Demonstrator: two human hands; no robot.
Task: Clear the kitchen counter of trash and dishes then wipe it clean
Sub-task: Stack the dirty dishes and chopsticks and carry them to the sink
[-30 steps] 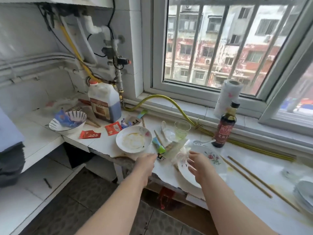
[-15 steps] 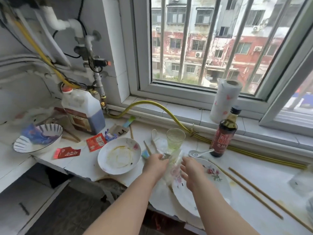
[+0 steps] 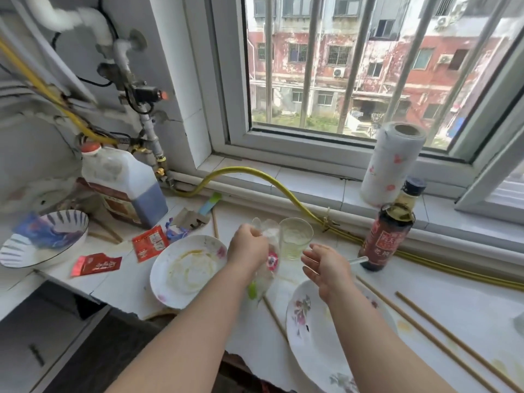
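While the left hand (image 3: pixel 249 248) grips a bunch of clear plastic wrappers (image 3: pixel 268 272), its fingers curled tight round them, the bunch hangs just above the white worktop (image 3: pixel 119 287) between a smeared plate (image 3: pixel 188 269) and a drinking glass (image 3: pixel 296 238). The right hand (image 3: pixel 326 268) hovers near the glass, fingers straight and apart, holding nothing, over the far rim of a flowered plate (image 3: pixel 312 350). 2 red sachets (image 3: pixel 97 263) lie left of the smeared plate, and a striped bowl (image 3: pixel 69 222) beyond them holds a blue wrapper (image 3: pixel 42 234). Right of the glass stands a dark sauce bottle (image 3: pixel 388 236), with a paper towel roll (image 3: pixel 394 165) on the sill behind it. 2 chopsticks (image 3: pixel 453 338) lie on the worktop at the right
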